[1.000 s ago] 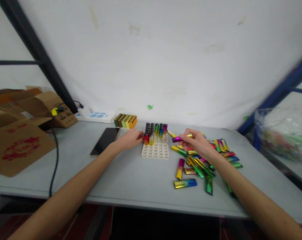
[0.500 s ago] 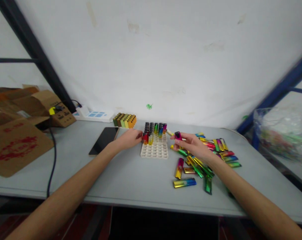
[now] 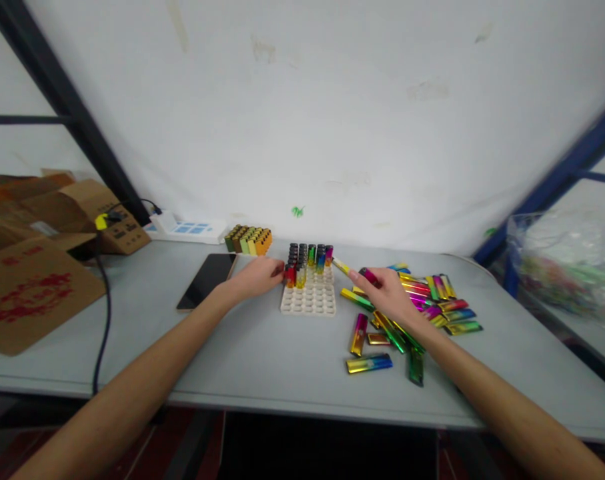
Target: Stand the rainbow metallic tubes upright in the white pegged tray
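A white tray (image 3: pixel 308 305) of small slots stands on the table, with black-topped, bright metallic lighters upright in its rear part. At its left edge is my left hand (image 3: pixel 263 276), fingers curled in beside a red lighter (image 3: pixel 291 275); what they grip is hidden. My right hand (image 3: pixel 386 293) is closed around a purple lighter (image 3: pixel 369 276), right of the tray. Its fingertips reach the end of a yellow lighter (image 3: pixel 341 267) lying on the table. Under and around this hand spreads a loose pile of lighters (image 3: pixel 389 332) in several colours.
Behind the tray, to the left, stands a block of bundled green, yellow and orange lighters (image 3: pixel 249 240). A dark tablet (image 3: pixel 207 280) lies left of my left hand. Further left are a power strip (image 3: pixel 192 231), a black cable (image 3: pixel 106 313) and cardboard boxes (image 3: pixel 42 287). A clear plastic bag (image 3: pixel 562 273) sits at right.
My right hand has shifted slightly right and turned, tilting the purple lighter back into the palm, with fingertips now at the yellow lighter. My left hand has stayed at the tray's edge.
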`<state>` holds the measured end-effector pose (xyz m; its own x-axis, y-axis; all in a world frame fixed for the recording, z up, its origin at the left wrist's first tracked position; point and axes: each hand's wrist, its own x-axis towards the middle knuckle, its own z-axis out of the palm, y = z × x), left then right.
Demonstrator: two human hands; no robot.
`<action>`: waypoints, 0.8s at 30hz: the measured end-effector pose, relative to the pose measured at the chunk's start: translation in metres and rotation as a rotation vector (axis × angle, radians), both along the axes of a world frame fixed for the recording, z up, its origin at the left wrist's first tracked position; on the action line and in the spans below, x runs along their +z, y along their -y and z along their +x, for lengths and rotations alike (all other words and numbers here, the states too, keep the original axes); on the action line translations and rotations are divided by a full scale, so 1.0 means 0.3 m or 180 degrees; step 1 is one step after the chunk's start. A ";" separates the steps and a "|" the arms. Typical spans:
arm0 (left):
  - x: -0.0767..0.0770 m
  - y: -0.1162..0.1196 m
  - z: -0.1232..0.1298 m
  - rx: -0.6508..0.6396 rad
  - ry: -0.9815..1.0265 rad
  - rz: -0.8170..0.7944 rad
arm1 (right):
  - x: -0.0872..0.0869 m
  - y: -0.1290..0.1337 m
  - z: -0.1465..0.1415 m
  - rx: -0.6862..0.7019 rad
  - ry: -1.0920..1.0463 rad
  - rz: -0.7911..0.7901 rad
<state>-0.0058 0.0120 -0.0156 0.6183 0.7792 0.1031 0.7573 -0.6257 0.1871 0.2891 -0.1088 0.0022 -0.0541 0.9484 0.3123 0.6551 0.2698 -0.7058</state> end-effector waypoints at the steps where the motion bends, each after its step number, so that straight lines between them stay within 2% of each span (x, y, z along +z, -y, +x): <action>1: 0.000 0.000 0.000 -0.0002 -0.0005 0.0002 | -0.001 0.001 0.001 -0.0026 0.0034 0.0018; 9: 0.002 0.000 0.003 -0.0008 -0.0005 -0.0036 | -0.024 -0.013 0.001 -0.0214 0.0195 0.0053; 15: -0.005 -0.003 -0.001 -0.0021 0.0025 -0.0004 | -0.022 -0.013 -0.001 -0.0105 0.0084 -0.0103; 20: 0.004 0.004 0.003 -0.0015 0.0018 -0.0032 | 0.008 -0.014 -0.003 0.0256 0.0087 0.0012; 24: 0.008 0.007 0.005 0.0009 0.0007 -0.0025 | 0.029 -0.059 0.016 0.0767 0.0091 0.0028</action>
